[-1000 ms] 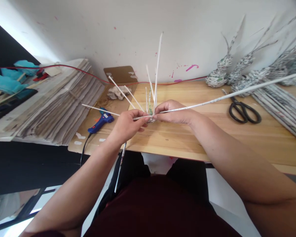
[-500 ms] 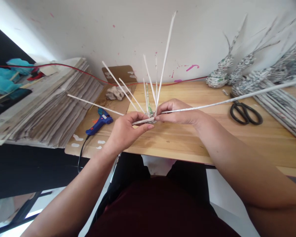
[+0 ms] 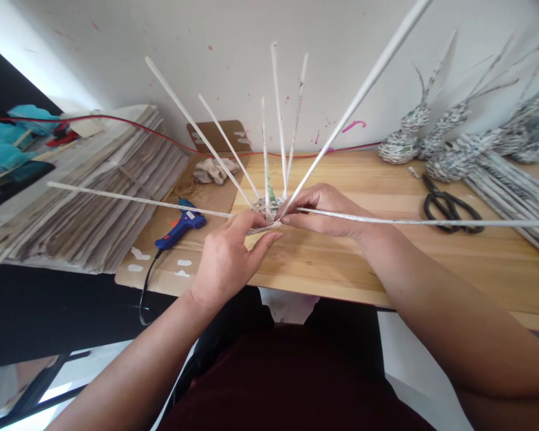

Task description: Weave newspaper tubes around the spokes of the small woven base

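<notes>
Both hands hold a small woven hub of rolled paper sticks [image 3: 268,208] just above the wooden table [image 3: 341,263]. Several long white sticks fan out from it, up, left and right. My left hand [image 3: 227,260] pinches the hub's near edge from below, fingers closed on it. My right hand [image 3: 326,209] grips the hub's right side, closed, with one long stick [image 3: 431,221] running out to the right from under its fingers. Another long stick [image 3: 363,90] slants up to the right.
A blue glue gun [image 3: 182,224] lies on cardboard at the left, beside a crumpled rag [image 3: 213,170]. A thick stack of newspapers [image 3: 85,197] fills the left. Black scissors [image 3: 449,206], woven paper pieces [image 3: 404,140] and a bundle of paper sticks [image 3: 516,191] sit at the right.
The hub has been tipped and turned: the sticks now stand higher and fan wider. The long right stick has dropped to level, and another one has swung up to the right.
</notes>
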Motion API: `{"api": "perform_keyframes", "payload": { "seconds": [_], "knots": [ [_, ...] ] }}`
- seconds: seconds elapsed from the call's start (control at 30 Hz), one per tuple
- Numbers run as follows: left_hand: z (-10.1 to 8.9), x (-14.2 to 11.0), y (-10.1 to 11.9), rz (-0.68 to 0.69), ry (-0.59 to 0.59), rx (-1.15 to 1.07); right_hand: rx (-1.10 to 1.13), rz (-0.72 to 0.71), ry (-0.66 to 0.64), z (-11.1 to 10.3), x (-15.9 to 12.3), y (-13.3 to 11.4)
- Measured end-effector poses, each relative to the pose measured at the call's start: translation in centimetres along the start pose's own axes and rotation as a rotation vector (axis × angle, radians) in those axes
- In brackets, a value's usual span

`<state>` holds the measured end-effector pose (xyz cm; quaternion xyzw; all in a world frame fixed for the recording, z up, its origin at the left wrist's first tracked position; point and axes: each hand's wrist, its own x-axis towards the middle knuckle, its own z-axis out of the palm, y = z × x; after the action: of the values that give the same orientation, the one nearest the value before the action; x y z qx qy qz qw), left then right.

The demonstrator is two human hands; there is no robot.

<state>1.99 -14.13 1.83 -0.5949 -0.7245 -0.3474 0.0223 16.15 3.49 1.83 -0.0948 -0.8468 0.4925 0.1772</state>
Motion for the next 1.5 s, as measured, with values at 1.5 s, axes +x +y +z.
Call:
{"api": "perform_keyframes", "payload": {
  "seconds": [1.5],
  "knots": [
    [0.4,2.3,-1.2,-0.421,-0.186,-0.593,-0.019,0.09,-0.069,-0.1,0.4,0.6]
  ]
}}
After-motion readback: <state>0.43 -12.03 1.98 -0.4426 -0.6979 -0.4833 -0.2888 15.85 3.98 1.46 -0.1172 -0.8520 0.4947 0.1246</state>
